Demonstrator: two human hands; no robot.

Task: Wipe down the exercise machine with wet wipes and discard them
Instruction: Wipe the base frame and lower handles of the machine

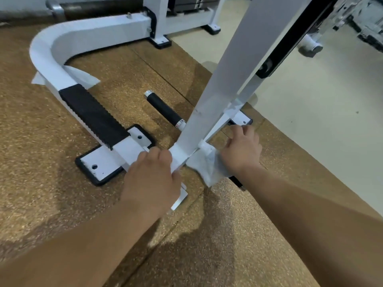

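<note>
The white exercise machine frame has a slanted upright post (234, 65) that meets the floor base between my hands. My left hand (152, 179) grips the base bar at the foot of the post, fingers curled over a bit of white wipe (176, 165). My right hand (242, 150) is on the other side of the post and holds a crumpled wet wipe (209, 166) against the frame joint. Another used wipe (83, 76) lies draped under the curved white tube (44, 56) at the back left.
A black ribbed foot pad (93, 114) and bolted foot plates (99, 164) lie to the left. A black handle grip (163, 109) sticks out behind the post. Brown speckled rubber mat (62, 204) covers the floor; pale flooring (310, 121) lies to the right. More machine parts (364, 21) stand at the far right.
</note>
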